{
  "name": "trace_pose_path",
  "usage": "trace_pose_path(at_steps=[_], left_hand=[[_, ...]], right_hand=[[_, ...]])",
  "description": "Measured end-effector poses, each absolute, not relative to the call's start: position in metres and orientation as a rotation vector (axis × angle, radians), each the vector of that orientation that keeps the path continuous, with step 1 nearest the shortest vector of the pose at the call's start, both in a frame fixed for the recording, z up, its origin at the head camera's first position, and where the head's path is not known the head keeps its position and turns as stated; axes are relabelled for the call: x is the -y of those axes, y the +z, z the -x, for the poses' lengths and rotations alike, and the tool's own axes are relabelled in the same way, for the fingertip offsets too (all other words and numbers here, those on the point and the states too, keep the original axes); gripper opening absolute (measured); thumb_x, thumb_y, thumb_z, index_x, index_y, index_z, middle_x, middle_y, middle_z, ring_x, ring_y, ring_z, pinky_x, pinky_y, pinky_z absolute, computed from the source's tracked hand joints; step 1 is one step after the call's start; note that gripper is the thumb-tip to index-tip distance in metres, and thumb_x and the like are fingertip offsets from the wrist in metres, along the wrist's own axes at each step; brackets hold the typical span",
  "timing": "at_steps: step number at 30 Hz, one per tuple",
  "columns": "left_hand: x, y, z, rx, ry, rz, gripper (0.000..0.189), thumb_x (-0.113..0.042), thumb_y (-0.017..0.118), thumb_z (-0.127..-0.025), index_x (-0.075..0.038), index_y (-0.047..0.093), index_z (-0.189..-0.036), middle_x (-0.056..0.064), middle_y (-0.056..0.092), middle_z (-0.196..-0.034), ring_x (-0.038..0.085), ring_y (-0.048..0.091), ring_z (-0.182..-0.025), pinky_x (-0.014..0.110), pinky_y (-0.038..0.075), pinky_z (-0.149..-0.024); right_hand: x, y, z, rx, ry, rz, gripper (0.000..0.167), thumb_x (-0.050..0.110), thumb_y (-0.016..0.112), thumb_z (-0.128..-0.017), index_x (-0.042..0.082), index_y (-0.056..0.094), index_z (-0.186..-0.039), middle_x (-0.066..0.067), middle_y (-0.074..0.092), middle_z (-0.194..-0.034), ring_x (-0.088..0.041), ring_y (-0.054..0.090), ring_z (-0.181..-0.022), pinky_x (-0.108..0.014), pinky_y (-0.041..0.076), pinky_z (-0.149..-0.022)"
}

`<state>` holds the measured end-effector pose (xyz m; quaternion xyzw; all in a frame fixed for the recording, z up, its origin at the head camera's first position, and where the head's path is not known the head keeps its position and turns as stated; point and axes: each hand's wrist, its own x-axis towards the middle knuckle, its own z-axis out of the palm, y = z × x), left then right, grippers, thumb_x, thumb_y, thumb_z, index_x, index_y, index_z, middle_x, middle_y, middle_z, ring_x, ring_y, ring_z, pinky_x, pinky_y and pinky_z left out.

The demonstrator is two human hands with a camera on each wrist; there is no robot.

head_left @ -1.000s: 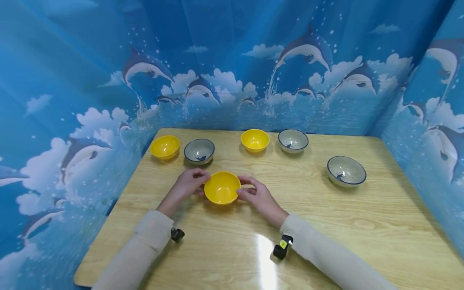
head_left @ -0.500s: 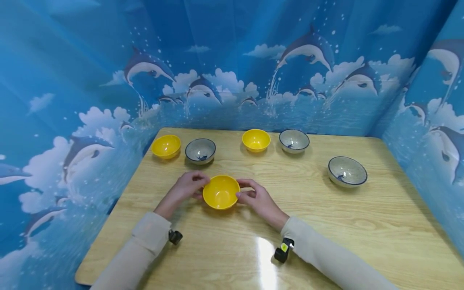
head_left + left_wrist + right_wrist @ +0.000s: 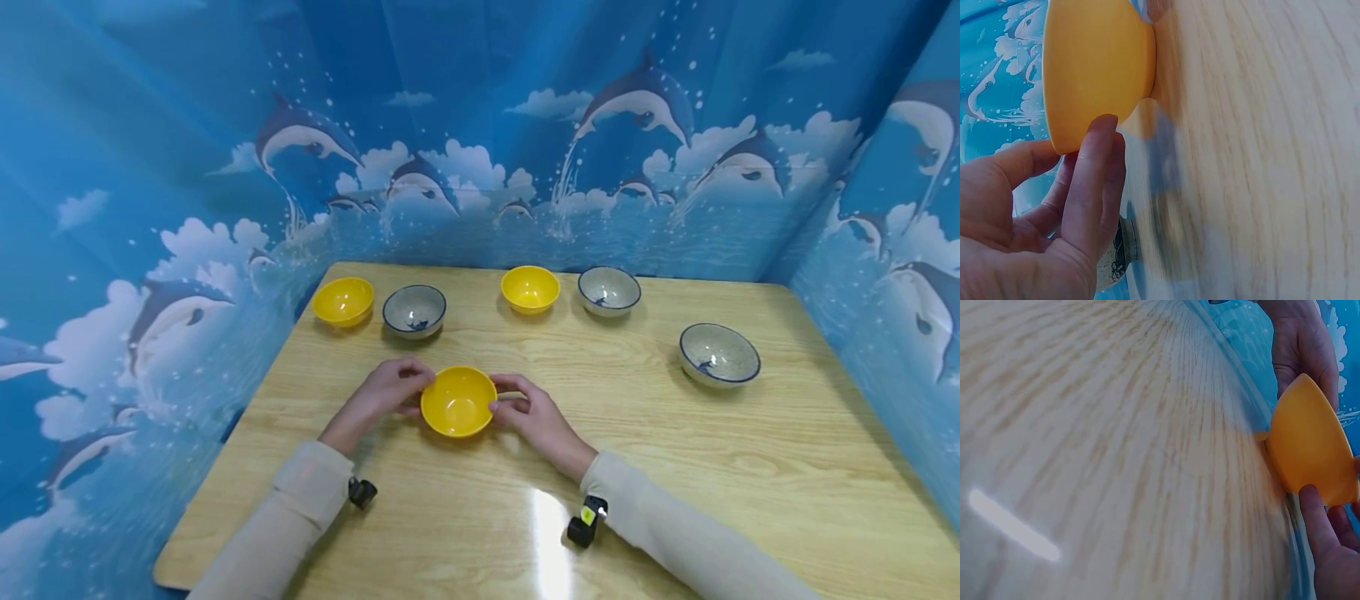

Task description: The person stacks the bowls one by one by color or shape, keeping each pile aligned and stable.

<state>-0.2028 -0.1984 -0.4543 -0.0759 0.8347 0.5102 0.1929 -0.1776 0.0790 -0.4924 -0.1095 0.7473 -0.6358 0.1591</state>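
Observation:
A yellow bowl (image 3: 459, 403) stands upright on the near-middle of the table, between the two hands. On its left side the left hand (image 3: 381, 393) pinches the rim. In the left wrist view, the left thumb is at the rim and the other fingers (image 3: 1094, 147) lie against the bowl's outer wall. The right hand (image 3: 538, 419) pinches the opposite side of the rim. A fingertip of it presses low on the yellow wall in the right wrist view, with the rest of that hand partly cut off by the frame.
Behind are a yellow bowl (image 3: 343, 302) and a grey blue-rimmed bowl (image 3: 414, 312) at left, another yellow bowl (image 3: 530, 290) and grey bowl (image 3: 609, 292) at the back middle. A third grey bowl (image 3: 719, 355) stands right. A dolphin-print curtain (image 3: 465, 100) borders the wooden table (image 3: 675, 483).
Held on both sides, the yellow bowl has come slightly toward the person, and the hands have moved with it. The other bowls have stayed in place.

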Motion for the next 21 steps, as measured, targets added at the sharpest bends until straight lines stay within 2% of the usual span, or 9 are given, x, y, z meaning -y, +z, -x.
trace_pose_path(at_steps=[10,15,21], left_hand=[[0.201,-0.460,0.204,-2.351,1.423,0.190,0.032,-0.033,0.061,-0.113,-0.010,0.069,-0.134,0.015,0.067,-0.137,0.027,0.067,-0.115,0.031,0.068,-0.085],[0.206,-0.462,0.206,-2.347,1.453,0.199,0.035,-0.036,0.057,-0.115,-0.009,0.069,-0.135,0.016,0.067,-0.136,0.028,0.071,-0.115,0.032,0.068,-0.085],[0.217,-0.460,0.212,-2.306,1.534,0.263,0.037,-0.034,0.059,-0.114,-0.006,0.066,-0.138,0.019,0.068,-0.136,0.025,0.074,-0.110,0.033,0.068,-0.087]], right_hand=[[-0.078,-0.496,0.177,-2.153,-1.828,0.309,0.049,0.019,0.070,-0.108,0.012,0.058,-0.154,-0.016,0.062,-0.149,-0.025,0.072,-0.121,-0.033,0.060,-0.106],[-0.077,-0.497,0.176,-2.147,-1.836,0.337,0.053,0.019,0.068,-0.109,0.010,0.053,-0.159,-0.017,0.058,-0.156,-0.030,0.069,-0.131,-0.036,0.059,-0.111],[-0.076,-0.497,0.178,-2.131,-1.829,0.362,0.059,0.019,0.065,-0.111,0.011,0.044,-0.166,-0.016,0.049,-0.168,-0.036,0.063,-0.141,-0.039,0.056,-0.116]])
